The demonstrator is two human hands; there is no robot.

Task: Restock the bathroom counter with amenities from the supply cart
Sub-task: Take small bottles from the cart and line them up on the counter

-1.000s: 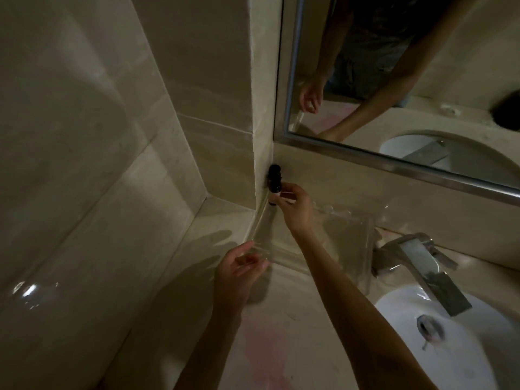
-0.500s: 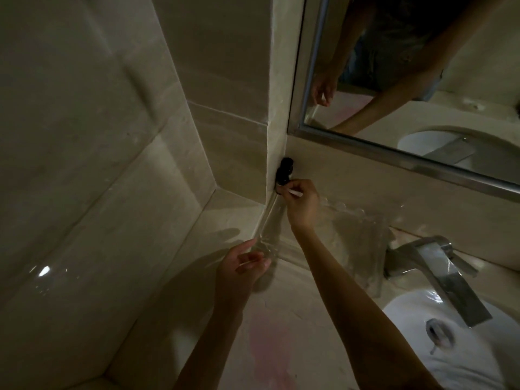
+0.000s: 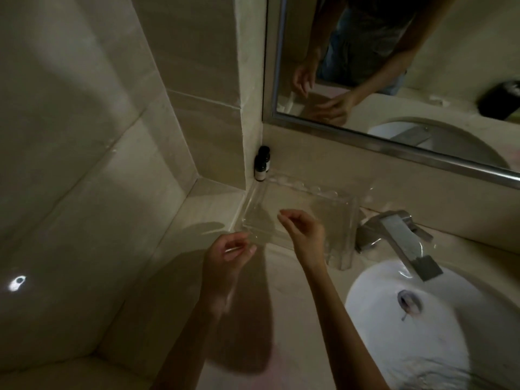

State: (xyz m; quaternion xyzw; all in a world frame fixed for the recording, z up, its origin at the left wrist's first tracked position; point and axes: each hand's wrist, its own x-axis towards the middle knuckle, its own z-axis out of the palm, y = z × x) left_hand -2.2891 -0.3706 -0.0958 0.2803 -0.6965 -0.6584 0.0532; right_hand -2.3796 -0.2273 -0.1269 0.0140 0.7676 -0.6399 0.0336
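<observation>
Two small dark bottles (image 3: 261, 167) stand side by side in the far corner, where the wall (image 3: 84, 122) meets the ledge under the mirror (image 3: 439, 52). They are at the far left end of a clear tray (image 3: 312, 190); I cannot tell if they stand in it or just beside it. The tray sits on the counter (image 3: 284, 327), left of the tap (image 3: 405, 237) and the white sink (image 3: 439, 356). The right hand (image 3: 305, 233) hangs over the near part of the tray, its fingers loose and bent, with nothing in them. The left hand (image 3: 226, 253) is at the tray's near left corner, fingers loosely bent, and I see nothing in it.
</observation>
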